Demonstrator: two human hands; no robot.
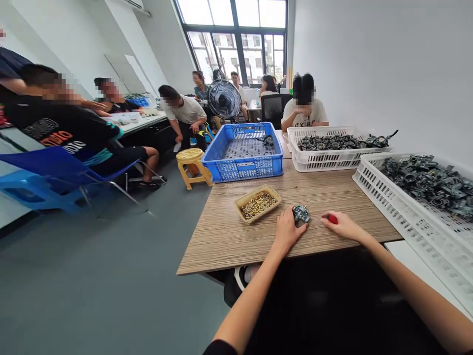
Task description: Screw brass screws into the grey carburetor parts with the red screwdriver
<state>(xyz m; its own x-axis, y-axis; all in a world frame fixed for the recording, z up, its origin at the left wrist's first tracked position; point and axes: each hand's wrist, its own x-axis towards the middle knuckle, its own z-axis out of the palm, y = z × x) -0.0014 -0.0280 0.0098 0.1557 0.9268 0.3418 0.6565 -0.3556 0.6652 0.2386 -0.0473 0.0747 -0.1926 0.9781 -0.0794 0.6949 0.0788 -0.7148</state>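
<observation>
The left hand (287, 230) lies on the table, its fingers curled against the near-left side of a small metal part (301, 213) and holding it there. The right hand (342, 226) rests just to the right of it, its fingers closed over a small red object (331, 218), most of which they hide. The two hands lie near each other, apart, with bare wood-grain table (221, 236) between them.

Just beyond the left hand sits a shallow tan tray (274, 195) of brass-coloured screws, near the part but not touching it. Farther back stand a blue plastic crate (244, 170) and a white crate (325, 160) holding dark metal parts. A second white crate (406, 222) of the same dark parts runs along the right edge. Nothing lies between the hands and the tray.

The metal part sits flat near the table's front edge. It is grey and blocky, with bright spots on top; finer detail is too small to tell.

Left of the table are a yellow stool (190, 157), a floor fan (223, 100) and seated people.
</observation>
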